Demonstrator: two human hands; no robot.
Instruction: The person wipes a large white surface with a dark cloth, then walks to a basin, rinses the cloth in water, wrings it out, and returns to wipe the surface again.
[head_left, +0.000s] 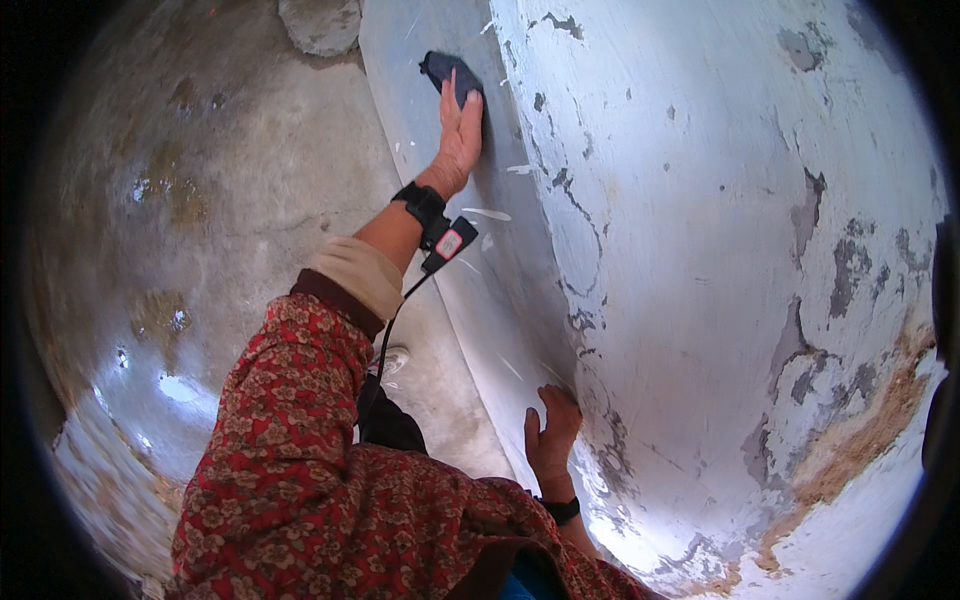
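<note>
My left hand (459, 135) reaches far forward, with straight fingers, and holds a folded dark cloth (454, 75) flat against a smooth grey surface (480, 247). This surface runs as a long strip along the foot of a wall and carries white paint marks. Whether it is a ledge or the wall's lower band, I cannot tell. Nearer my body, my right hand (553, 439) is at the strip's wall side, its thumb apart from the bent fingers, with nothing seen in it. A black band with a cabled device (448, 244) is strapped to my left wrist.
The white wall (675, 225) on the right has peeling paint, with a brown bare patch (855, 442) low down. On the left, the concrete floor (300, 135) shows wet, shiny spots (176, 319). A cable (386, 337) hangs from my left wrist, past my shoe (394, 361).
</note>
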